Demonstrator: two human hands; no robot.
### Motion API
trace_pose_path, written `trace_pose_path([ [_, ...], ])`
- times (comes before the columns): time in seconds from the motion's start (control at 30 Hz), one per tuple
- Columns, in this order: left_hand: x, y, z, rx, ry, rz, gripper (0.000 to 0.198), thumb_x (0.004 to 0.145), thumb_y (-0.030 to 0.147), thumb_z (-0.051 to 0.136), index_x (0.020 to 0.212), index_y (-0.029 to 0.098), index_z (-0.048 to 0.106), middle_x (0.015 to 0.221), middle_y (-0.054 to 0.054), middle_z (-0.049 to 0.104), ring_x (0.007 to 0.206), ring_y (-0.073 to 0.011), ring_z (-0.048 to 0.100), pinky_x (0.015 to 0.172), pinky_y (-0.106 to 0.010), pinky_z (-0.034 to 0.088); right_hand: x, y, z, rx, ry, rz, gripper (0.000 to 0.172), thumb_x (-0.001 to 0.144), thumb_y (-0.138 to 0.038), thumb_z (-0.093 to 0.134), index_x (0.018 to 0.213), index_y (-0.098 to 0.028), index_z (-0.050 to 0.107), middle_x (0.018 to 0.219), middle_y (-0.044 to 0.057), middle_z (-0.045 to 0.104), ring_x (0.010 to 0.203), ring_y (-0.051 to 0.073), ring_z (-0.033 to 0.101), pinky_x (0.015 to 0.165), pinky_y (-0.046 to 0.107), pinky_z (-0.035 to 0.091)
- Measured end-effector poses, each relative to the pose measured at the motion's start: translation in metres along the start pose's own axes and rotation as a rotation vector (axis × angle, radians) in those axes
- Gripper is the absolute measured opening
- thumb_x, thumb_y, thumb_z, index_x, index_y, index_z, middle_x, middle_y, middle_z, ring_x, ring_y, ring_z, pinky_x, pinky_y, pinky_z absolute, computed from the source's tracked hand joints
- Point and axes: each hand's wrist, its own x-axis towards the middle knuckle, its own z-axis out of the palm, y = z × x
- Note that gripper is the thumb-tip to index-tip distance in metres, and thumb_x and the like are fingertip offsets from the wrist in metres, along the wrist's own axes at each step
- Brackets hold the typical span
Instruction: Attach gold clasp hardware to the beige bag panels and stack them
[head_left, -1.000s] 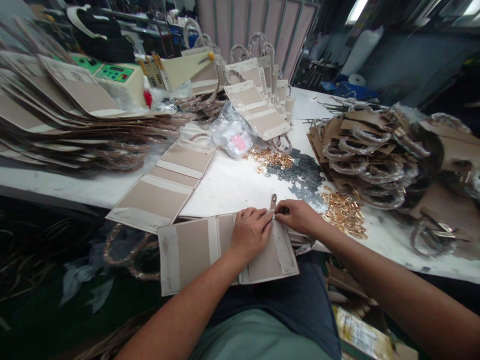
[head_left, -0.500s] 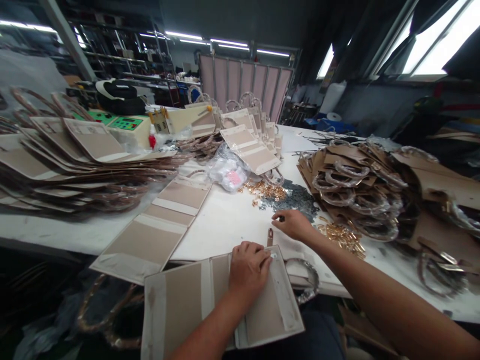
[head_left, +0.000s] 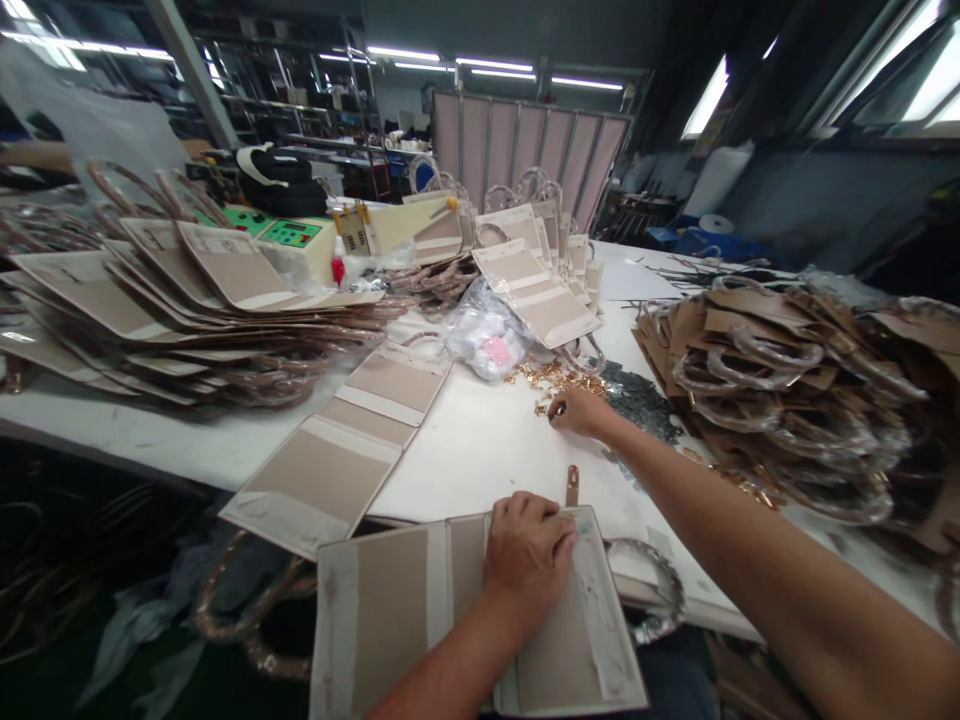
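Observation:
My left hand lies curled, knuckles up, on the top edge of a flat beige bag panel at the table's near edge. A small brown strap tab sticks out just beyond it. My right hand is stretched forward over the white table, fingers pinched at the edge of a scatter of small gold metal fittings. What the fingers pinch is too small to make out. A patch of dark grey small parts lies right beside that hand.
Stacks of beige panels with handles fill the left. Brown pieces with wrapped handles pile up on the right. One unfolded panel lies on the table's left middle. A clear plastic bag and a green-topped machine sit further back.
My right hand has left the panel's top edge and reached forward across the table to the gold fittings. My left hand stays on the panel. The view has tilted up.

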Motion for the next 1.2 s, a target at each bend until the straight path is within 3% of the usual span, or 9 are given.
trace_pose_path([
  [0.2, 0.000, -0.001, 0.000, 0.025, -0.005, 0.010, 0.014, 0.089, 0.022, 0.080, 0.101, 0.030, 0.077, 0.107, -0.001, 0.075, 0.106, -0.0236, 0.061, 0.089, -0.046, 0.044, 0.007, -0.006, -0.007, 0.025, -0.036, -0.007, 0.013, 0.070, -0.011, 0.082, 0.079, -0.020, 0.081, 0.077, 0.001, 0.076, 0.070, 0.018, 0.068, 0.061, 0.022, 0.047],
  [0.37, 0.000, 0.001, 0.000, 0.054, -0.048, 0.027, 0.010, 0.094, 0.029, 0.076, 0.103, 0.029, 0.078, 0.111, -0.002, 0.075, 0.109, -0.0249, 0.060, 0.091, -0.047, 0.043, -0.022, -0.009, -0.015, 0.073, 0.041, -0.030, 0.008, 0.077, -0.012, 0.078, 0.083, -0.017, 0.079, 0.084, 0.004, 0.076, 0.075, 0.016, 0.068, 0.062, 0.021, 0.046],
  [0.5, 0.001, 0.002, 0.001, 0.073, -0.073, 0.033, 0.011, 0.098, 0.031, 0.071, 0.106, 0.029, 0.078, 0.114, -0.003, 0.075, 0.112, -0.0258, 0.059, 0.093, -0.047, 0.042, -0.091, -0.001, -0.021, 0.376, 0.051, -0.023, 0.030, 0.084, -0.029, 0.077, 0.112, -0.018, 0.079, 0.083, 0.002, 0.075, 0.056, 0.012, 0.063, 0.051, 0.020, 0.046],
  [0.57, 0.001, 0.002, 0.001, 0.076, -0.081, 0.043, 0.013, 0.099, 0.032, 0.069, 0.107, 0.029, 0.078, 0.114, -0.003, 0.075, 0.113, -0.0260, 0.058, 0.093, -0.047, 0.042, -0.138, 0.002, -0.020, 0.574, 0.023, -0.018, 0.033, 0.082, -0.038, 0.079, 0.108, -0.018, 0.082, 0.074, 0.001, 0.073, 0.053, 0.014, 0.062, 0.048, 0.021, 0.047],
  [0.67, 0.001, 0.004, 0.001, 0.091, -0.081, 0.048, 0.014, 0.100, 0.034, 0.068, 0.108, 0.029, 0.078, 0.114, -0.004, 0.074, 0.113, -0.0264, 0.057, 0.093, -0.047, 0.041, -0.203, 0.003, -0.005, 0.654, -0.064, 0.003, 0.029, 0.080, -0.043, 0.078, 0.096, -0.019, 0.084, 0.067, 0.001, 0.072, 0.055, 0.017, 0.065, 0.050, 0.023, 0.049],
  [0.77, 0.001, 0.005, 0.002, 0.110, -0.071, 0.043, 0.014, 0.100, 0.034, 0.068, 0.107, 0.028, 0.079, 0.114, -0.004, 0.073, 0.113, -0.0264, 0.057, 0.094, -0.047, 0.041, -0.243, 0.002, 0.022, 0.705, -0.084, 0.099, 0.032, 0.080, -0.040, 0.075, 0.103, -0.020, 0.084, 0.074, 0.003, 0.077, 0.060, 0.018, 0.068, 0.056, 0.025, 0.053],
  [0.93, 0.000, 0.007, 0.004, 0.121, -0.053, 0.042, 0.013, 0.100, 0.034, 0.068, 0.106, 0.028, 0.078, 0.113, -0.003, 0.073, 0.113, -0.0261, 0.057, 0.094, -0.045, 0.040, -0.260, -0.005, 0.055, 0.586, 0.084, 0.118, 0.026, 0.082, -0.035, 0.069, 0.098, -0.023, 0.085, 0.094, 0.005, 0.081, 0.079, 0.023, 0.073, 0.073, 0.031, 0.056],
  [1.03, 0.000, 0.007, 0.004, 0.129, -0.050, 0.041, 0.014, 0.100, 0.035, 0.068, 0.106, 0.028, 0.078, 0.111, -0.003, 0.073, 0.112, -0.0261, 0.057, 0.094, -0.045, 0.040, -0.262, -0.010, 0.059, 0.521, 0.124, 0.123, 0.025, 0.083, -0.033, 0.065, 0.096, -0.025, 0.085, 0.089, 0.003, 0.080, 0.083, 0.024, 0.073, 0.081, 0.033, 0.054],
  [1.2, 0.000, 0.007, 0.004, 0.126, -0.049, 0.044, 0.014, 0.100, 0.035, 0.068, 0.107, 0.028, 0.078, 0.111, -0.003, 0.073, 0.113, -0.0261, 0.056, 0.094, -0.045, 0.040, -0.264, -0.011, 0.057, 0.514, 0.125, 0.129, 0.022, 0.081, -0.036, 0.065, 0.089, -0.024, 0.082, 0.084, 0.001, 0.078, 0.080, 0.023, 0.071, 0.078, 0.031, 0.051],
])
